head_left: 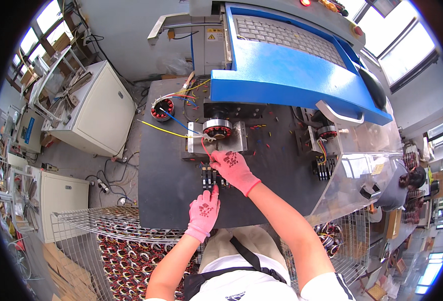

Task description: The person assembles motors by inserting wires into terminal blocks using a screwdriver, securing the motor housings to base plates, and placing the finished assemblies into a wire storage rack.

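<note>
My right hand point(231, 168), in a pink glove, pinches a red wire point(205, 147). That wire runs up to a motor stator point(217, 129) with red windings, seated on a metal fixture point(239, 138). A yellow wire point(164, 129) and a blue wire point(179, 120) stretch left from the same stator. Just below my right hand is a row of black clip terminals point(208, 176) on the dark table. My left hand point(204, 213), gloved alike, reaches up to this row with its index finger stretched out at the lower end of a clip. Whether it presses the clip cannot be made out.
A second stator point(162, 111) with loose wires lies at the back left. A blue machine housing with a keyboard point(291, 40) overhangs the far side. On the right stand another fixture point(327, 131) and terminals point(324, 170). Wire baskets point(131, 226) full of stators flank the front.
</note>
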Action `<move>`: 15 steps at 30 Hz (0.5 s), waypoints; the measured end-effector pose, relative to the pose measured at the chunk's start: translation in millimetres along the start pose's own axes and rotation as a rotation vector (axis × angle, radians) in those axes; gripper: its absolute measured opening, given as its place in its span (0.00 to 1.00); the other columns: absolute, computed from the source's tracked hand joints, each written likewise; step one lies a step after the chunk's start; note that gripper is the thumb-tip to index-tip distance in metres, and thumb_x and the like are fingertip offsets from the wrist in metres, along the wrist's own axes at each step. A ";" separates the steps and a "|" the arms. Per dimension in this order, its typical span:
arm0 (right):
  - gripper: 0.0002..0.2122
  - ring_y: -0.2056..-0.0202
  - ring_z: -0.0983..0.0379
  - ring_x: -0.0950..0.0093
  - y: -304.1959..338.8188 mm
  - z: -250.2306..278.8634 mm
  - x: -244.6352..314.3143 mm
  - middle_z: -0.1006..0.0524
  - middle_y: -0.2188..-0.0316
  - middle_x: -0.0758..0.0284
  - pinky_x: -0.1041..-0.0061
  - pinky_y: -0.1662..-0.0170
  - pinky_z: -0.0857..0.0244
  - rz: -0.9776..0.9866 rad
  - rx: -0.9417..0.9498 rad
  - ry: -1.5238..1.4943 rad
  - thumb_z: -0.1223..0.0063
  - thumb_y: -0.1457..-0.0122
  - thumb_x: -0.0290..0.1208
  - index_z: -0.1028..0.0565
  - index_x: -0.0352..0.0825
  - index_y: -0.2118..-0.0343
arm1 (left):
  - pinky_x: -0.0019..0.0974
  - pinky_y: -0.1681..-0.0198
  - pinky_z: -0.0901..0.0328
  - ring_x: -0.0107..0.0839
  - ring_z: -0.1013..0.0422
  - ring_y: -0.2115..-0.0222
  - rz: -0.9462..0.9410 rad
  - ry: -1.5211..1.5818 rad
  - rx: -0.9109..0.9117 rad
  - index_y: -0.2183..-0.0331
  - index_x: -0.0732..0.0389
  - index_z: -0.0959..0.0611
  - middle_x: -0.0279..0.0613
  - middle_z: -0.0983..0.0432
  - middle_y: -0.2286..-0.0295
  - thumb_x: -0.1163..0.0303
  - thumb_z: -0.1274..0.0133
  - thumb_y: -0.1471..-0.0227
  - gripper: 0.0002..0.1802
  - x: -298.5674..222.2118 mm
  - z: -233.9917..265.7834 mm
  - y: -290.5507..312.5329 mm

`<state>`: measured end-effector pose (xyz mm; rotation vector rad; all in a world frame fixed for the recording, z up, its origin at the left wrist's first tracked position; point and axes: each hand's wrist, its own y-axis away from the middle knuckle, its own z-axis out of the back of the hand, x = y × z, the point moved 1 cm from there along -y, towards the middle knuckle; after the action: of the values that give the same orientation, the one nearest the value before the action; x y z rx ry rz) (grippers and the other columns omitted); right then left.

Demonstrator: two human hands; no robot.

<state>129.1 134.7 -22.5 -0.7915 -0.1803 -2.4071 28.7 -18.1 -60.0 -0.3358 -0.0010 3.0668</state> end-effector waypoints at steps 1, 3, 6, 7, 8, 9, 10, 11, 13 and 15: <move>0.10 0.67 0.26 0.60 0.5 -2.2 -0.6 0.23 0.73 0.60 0.63 0.65 0.35 0.012 -0.010 0.008 0.47 0.45 0.37 0.26 0.35 0.68 | 0.41 0.67 0.33 0.36 0.29 0.67 0.000 0.012 -0.008 0.48 0.54 0.28 0.38 0.32 0.67 0.59 0.48 0.48 0.26 0.4 0.3 0.2; 0.10 0.67 0.26 0.60 1.1 -2.9 -1.2 0.23 0.73 0.60 0.63 0.65 0.35 -0.005 0.013 0.001 0.47 0.45 0.37 0.25 0.35 0.67 | 0.40 0.68 0.34 0.36 0.29 0.68 0.009 0.149 -0.066 0.51 0.55 0.25 0.39 0.31 0.67 0.62 0.47 0.49 0.23 0.3 9.4 -2.2; 0.09 0.68 0.25 0.62 3.5 3.9 5.5 0.23 0.74 0.61 0.64 0.66 0.34 -0.044 -0.020 -0.120 0.47 0.45 0.37 0.26 0.35 0.68 | 0.34 0.72 0.36 0.32 0.31 0.75 0.060 0.641 -0.417 0.60 0.61 0.21 0.42 0.30 0.71 0.73 0.44 0.51 0.14 18.4 29.0 -19.5; 0.09 0.69 0.25 0.63 8.6 12.3 4.2 0.24 0.74 0.61 0.65 0.67 0.34 -0.075 -0.043 -0.169 0.47 0.45 0.36 0.26 0.36 0.68 | 0.29 0.74 0.37 0.26 0.35 0.78 0.050 0.802 -0.561 0.59 0.62 0.22 0.40 0.29 0.71 0.77 0.46 0.50 0.13 20.8 56.3 -41.1; 0.12 0.75 0.28 0.73 9.5 23.4 17.7 0.24 0.78 0.67 0.73 0.71 0.37 -0.185 -0.017 -0.427 0.48 0.42 0.41 0.24 0.35 0.69 | 0.24 0.75 0.40 0.22 0.37 0.77 0.171 1.099 -0.664 0.56 0.62 0.24 0.36 0.29 0.68 0.66 0.49 0.43 0.14 43.1 50.7 -59.0; 0.14 0.77 0.31 0.77 12.4 31.7 14.2 0.26 0.78 0.69 0.76 0.72 0.39 -0.282 0.008 -0.577 0.50 0.41 0.44 0.23 0.35 0.68 | 0.21 0.75 0.42 0.20 0.37 0.75 0.352 1.419 -0.482 0.49 0.60 0.29 0.38 0.28 0.59 0.52 0.59 0.38 0.25 41.2 82.3 -78.1; 0.16 0.78 0.34 0.81 6.2 32.4 20.9 0.27 0.79 0.71 0.79 0.74 0.42 -0.350 0.052 -0.744 0.51 0.40 0.46 0.23 0.36 0.67 | 0.20 0.76 0.43 0.20 0.36 0.73 0.292 1.488 -0.706 0.44 0.59 0.35 0.43 0.33 0.49 0.41 0.69 0.39 0.35 40.8 106.3 -102.2; 0.18 0.80 0.38 0.85 0.9 35.9 26.9 0.28 0.79 0.74 0.81 0.76 0.44 -0.425 0.088 -0.904 0.53 0.39 0.49 0.22 0.36 0.67 | 0.21 0.77 0.42 0.21 0.33 0.71 0.192 1.626 -0.646 0.40 0.57 0.40 0.44 0.39 0.43 0.39 0.71 0.39 0.38 41.4 136.0 -116.5; 0.22 0.81 0.42 0.87 -15.1 38.6 48.2 0.30 0.80 0.77 0.85 0.77 0.48 -0.442 0.195 -1.220 0.59 0.36 0.53 0.23 0.36 0.68 | 0.23 0.76 0.39 0.24 0.31 0.72 0.102 1.817 -0.454 0.45 0.61 0.33 0.46 0.30 0.52 0.38 0.72 0.40 0.38 49.4 144.8 -124.4; 0.22 0.81 0.40 0.86 -26.6 32.9 35.6 0.29 0.79 0.76 0.85 0.77 0.47 -0.448 0.380 -1.433 0.60 0.36 0.53 0.25 0.36 0.69 | 0.25 0.76 0.37 0.26 0.31 0.76 -0.069 1.871 -0.139 0.48 0.62 0.28 0.46 0.26 0.59 0.42 0.69 0.39 0.34 41.9 132.4 -111.7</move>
<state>107.2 148.6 26.3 -2.2545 -1.3987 -1.5443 -34.5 96.5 61.0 -2.6503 -0.1225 1.5281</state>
